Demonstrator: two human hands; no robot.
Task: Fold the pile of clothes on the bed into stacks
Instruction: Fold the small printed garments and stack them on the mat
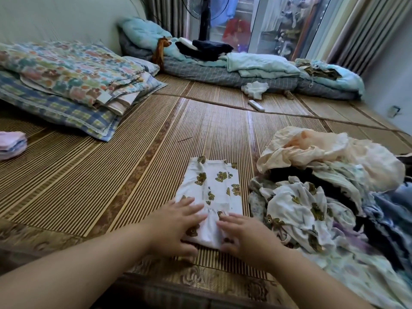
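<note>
Here the woven bed mat [133, 175] takes up most of the view. Its ribbed, glossy slats look slick, so a folded piece could slide if it is pushed rather than lifted.

The pile of clothes [323, 197] sits on the near right, still large and tangled, so most of the task is judged undone. Its left edge spills to just beside the piece being worked. A loose sleeve or hem could get caught in the next fold, or the heap could slump onto it. A second bear-print piece [296, 208] lies crumpled in the pile. Its matching pattern makes it easy to grab the wrong edge by mistake.

The bear-print garment [214, 186] lies flat on the mat in the near middle, already narrowed into a long strip running from near to far. The far end looks slightly uneven, with one corner sitting wider than the other. If the near end is brought over as it lies, the skew would likely carry through into a lopsided bundle.

Both hands rest on the near end of the strip. The left hand [178, 224] and the right hand [245, 235] have their fingers spread and straight, pressing the cloth flat. I cannot tell whether the thumbs are tucked under the hem. Uneven pressure between the two could twist the strip, and bunched fabric between the hands might crease.

A small folded pink stack [12, 144] sits at the far left edge, well apart. Carrying a loose fold that far risks it opening.
</note>
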